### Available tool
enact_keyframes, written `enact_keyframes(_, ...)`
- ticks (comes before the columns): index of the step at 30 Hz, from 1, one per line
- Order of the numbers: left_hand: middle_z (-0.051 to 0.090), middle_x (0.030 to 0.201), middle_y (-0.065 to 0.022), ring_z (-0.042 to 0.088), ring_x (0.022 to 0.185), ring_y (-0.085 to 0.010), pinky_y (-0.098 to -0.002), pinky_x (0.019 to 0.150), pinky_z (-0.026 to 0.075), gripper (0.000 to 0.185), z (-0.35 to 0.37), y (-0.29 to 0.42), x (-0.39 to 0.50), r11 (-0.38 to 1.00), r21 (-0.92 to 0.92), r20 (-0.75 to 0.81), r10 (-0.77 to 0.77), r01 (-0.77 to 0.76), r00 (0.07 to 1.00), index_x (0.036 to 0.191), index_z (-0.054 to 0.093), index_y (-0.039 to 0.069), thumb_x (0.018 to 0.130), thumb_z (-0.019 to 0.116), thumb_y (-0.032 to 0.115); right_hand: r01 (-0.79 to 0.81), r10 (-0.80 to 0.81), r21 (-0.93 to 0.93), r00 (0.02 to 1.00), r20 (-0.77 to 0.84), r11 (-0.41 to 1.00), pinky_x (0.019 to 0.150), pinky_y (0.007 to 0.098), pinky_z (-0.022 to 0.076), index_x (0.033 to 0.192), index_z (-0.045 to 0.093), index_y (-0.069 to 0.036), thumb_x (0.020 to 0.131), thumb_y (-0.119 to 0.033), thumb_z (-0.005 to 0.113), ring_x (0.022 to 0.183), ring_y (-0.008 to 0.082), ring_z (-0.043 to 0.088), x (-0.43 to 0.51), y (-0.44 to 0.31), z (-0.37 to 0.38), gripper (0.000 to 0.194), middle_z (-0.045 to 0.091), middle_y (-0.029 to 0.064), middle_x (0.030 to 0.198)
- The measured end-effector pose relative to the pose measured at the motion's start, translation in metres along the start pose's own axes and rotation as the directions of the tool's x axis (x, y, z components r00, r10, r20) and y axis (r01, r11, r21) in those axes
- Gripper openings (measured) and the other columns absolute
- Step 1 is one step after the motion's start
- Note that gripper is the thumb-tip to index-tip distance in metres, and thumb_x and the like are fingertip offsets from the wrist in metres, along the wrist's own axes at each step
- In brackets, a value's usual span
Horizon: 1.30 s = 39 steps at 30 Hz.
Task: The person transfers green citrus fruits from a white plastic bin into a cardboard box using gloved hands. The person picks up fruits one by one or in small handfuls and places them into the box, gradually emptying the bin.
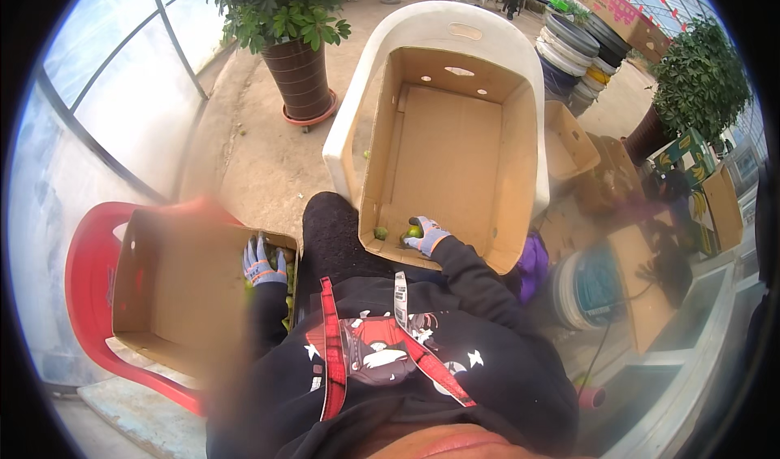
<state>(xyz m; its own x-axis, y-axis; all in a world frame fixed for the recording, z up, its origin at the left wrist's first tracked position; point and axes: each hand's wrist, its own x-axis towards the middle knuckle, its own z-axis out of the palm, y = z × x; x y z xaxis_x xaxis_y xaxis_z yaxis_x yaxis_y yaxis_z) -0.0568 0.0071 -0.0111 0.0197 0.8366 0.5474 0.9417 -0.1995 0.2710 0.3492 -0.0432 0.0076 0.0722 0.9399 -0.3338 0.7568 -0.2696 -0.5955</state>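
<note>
My right hand (pixel 426 237), in a grey glove with an orange cuff line, holds a small round green fruit (pixel 414 232) low inside a large cardboard box (pixel 451 148). Another green fruit (pixel 380 233) rests in that box's near left corner. The box sits on a white plastic chair (pixel 390 38) in front of me. At the left, my gloved left hand (pixel 263 265) reaches palm down into a second cardboard box (pixel 189 276), fingers stretched apart. Several green fruits (pixel 289 300) lie along that box's right side, partly covered by my hand and sleeve. What is under the palm is hidden.
A red plastic chair (pixel 91 276) supports the left box. Potted plants (pixel 297 75) stand ahead and at the far right. Stacked buckets (pixel 563 44), more cardboard boxes (pixel 567 139) and a white bucket (pixel 576 291) are on my right. A person sits in the background.
</note>
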Motion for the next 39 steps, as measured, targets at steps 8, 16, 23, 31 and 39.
enact_keyframes(8, 0.031, 0.146, -0.0217, 0.032, 0.132, -0.0435, -0.0481, 0.107, 0.032, 0.057, 0.027, -0.021, -0.040, 0.980, 0.189, 0.198, -0.099, 0.061, 0.975, 0.135, 0.050, 0.025, 0.079, 0.063, 0.028, -0.108, 0.110, 0.038, 0.993, -0.036, 0.993, 0.103, 0.0413, 0.0386, 0.135, 0.044, -0.012, 0.083, -0.051, 0.060, 0.125, 0.0346, 0.047, 0.021, 0.040, 0.025, 0.066, 0.047, 0.0194, 0.137)
enact_keyframes(16, 0.041, 0.139, -0.0190, 0.037, 0.128, -0.0397, -0.0460, 0.107, 0.033, 0.055, 0.023, -0.034, -0.037, 0.991, -0.026, 0.133, -0.130, 0.134, 0.983, 0.129, 0.054, 0.019, 0.076, 0.064, 0.010, -0.106, 0.106, 0.051, 0.994, -0.004, 0.993, 0.102, 0.0407, 0.0393, 0.133, 0.046, -0.012, 0.083, -0.049, 0.061, 0.123, 0.0339, 0.049, 0.032, 0.053, 0.033, 0.064, 0.048, 0.0199, 0.136)
enact_keyframes(23, 0.049, 0.131, -0.0167, 0.043, 0.123, -0.0354, -0.0438, 0.104, 0.036, 0.056, 0.026, -0.039, -0.029, 0.983, -0.155, -0.029, -0.103, 0.098, 0.994, 0.131, 0.051, 0.013, 0.076, 0.064, 0.008, -0.059, 0.065, 0.108, 0.997, -0.046, 0.992, 0.101, 0.0394, 0.0411, 0.132, 0.047, -0.009, 0.084, -0.043, 0.063, 0.121, 0.0322, 0.051, 0.027, 0.046, 0.028, 0.061, 0.050, 0.0186, 0.134)
enact_keyframes(31, 0.044, 0.137, -0.0183, 0.044, 0.127, -0.0301, -0.0388, 0.106, 0.037, 0.061, -0.036, 0.081, 0.044, 0.708, -0.673, -0.119, 0.182, -0.214, 0.976, 0.135, 0.041, 0.000, 0.077, 0.053, -0.010, 0.150, -0.338, 0.822, 0.939, 0.054, 0.549, 0.075, 0.0288, 0.0531, 0.133, 0.046, -0.005, 0.087, -0.024, 0.066, 0.093, 0.0104, 0.058, -0.009, -0.052, -0.029, 0.053, 0.058, 0.0059, 0.112)
enact_keyframes(39, 0.047, 0.132, -0.0211, 0.043, 0.124, -0.0399, -0.0435, 0.104, 0.038, 0.067, -0.056, 0.160, 0.048, 0.523, -0.753, -0.082, 0.527, -0.399, 0.846, 0.130, 0.050, 0.003, 0.067, 0.072, 0.005, 0.387, -0.624, 0.735, 0.779, 0.062, 0.556, 0.086, 0.0275, 0.0465, 0.126, 0.050, -0.005, 0.086, -0.016, 0.065, 0.101, 0.0141, 0.057, -0.017, -0.105, -0.017, 0.044, 0.062, 0.0068, 0.108)
